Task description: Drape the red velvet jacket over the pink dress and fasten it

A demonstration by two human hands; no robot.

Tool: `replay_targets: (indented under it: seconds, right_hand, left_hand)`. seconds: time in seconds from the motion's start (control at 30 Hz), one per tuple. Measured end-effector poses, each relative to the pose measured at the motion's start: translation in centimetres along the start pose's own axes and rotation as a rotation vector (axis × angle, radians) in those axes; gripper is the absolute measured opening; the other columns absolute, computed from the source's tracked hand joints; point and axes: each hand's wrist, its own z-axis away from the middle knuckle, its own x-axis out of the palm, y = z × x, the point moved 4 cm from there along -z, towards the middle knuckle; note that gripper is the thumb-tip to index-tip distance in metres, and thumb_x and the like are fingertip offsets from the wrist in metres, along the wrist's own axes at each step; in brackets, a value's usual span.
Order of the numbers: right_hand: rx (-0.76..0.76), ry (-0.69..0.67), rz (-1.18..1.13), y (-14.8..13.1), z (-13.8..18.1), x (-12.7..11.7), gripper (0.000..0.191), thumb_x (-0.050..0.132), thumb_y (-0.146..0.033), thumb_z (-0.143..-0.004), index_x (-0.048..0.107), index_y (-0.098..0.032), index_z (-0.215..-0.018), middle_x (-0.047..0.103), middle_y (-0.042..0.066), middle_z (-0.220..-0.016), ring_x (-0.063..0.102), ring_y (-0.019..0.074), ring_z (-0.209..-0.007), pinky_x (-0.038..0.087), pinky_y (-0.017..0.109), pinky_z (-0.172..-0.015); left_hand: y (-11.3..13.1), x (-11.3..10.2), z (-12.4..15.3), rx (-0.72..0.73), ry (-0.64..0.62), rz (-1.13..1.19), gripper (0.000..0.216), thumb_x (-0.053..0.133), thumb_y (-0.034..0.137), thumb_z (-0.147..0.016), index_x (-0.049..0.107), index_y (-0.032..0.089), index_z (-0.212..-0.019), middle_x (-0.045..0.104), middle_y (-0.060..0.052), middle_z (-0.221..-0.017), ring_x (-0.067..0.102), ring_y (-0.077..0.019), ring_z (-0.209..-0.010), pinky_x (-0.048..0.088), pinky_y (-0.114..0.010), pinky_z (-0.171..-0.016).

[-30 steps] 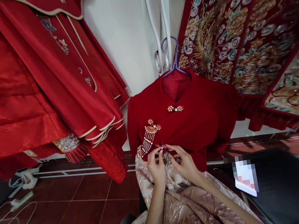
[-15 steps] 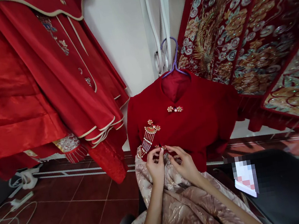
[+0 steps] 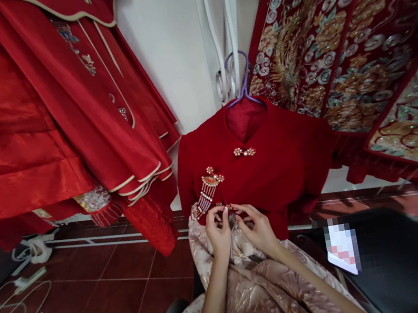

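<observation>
A red jacket (image 3: 275, 167) hangs on a purple hanger (image 3: 241, 79) in front of me, over a beige brocade skirt (image 3: 256, 293). A pearl clasp (image 3: 244, 152) closes its collar, and a beaded tassel ornament (image 3: 209, 191) hangs lower on its side. My left hand (image 3: 219, 235) and my right hand (image 3: 256, 227) meet at the jacket's lower front edge. Both pinch a small pearl fastening (image 3: 228, 208) there, fingertips close together.
Red embroidered robes (image 3: 64, 106) hang at the left. Gold-embroidered red garments (image 3: 353, 36) hang at the right. A black chair (image 3: 406, 257) holds a white item at lower right. White cables (image 3: 14, 312) and a power strip lie on the dark red tiled floor.
My fingers have shifted slightly at the fastening; the hands stay in the same place on the jacket's lower edge.
</observation>
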Motion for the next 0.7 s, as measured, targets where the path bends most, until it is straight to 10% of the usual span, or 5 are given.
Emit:
replay_targets:
  seconds: [0.7]
  right_hand:
    - [0.016,0.0,-0.028,-0.3,-0.09,0.0,0.035,0.05,-0.02,-0.089,0.061,-0.02,-0.122,0.062,0.009,-0.112,0.064,0.0165,-0.091,0.058,0.027,-0.072]
  left_hand:
    - [0.87,0.2,-0.48,0.001,-0.025,-0.091,0.018,0.054,0.036,-0.09,0.059,0.02,-0.097,0.066,-0.005,-0.096,0.059,-0.0155,-0.08,0.045,-0.027,-0.073]
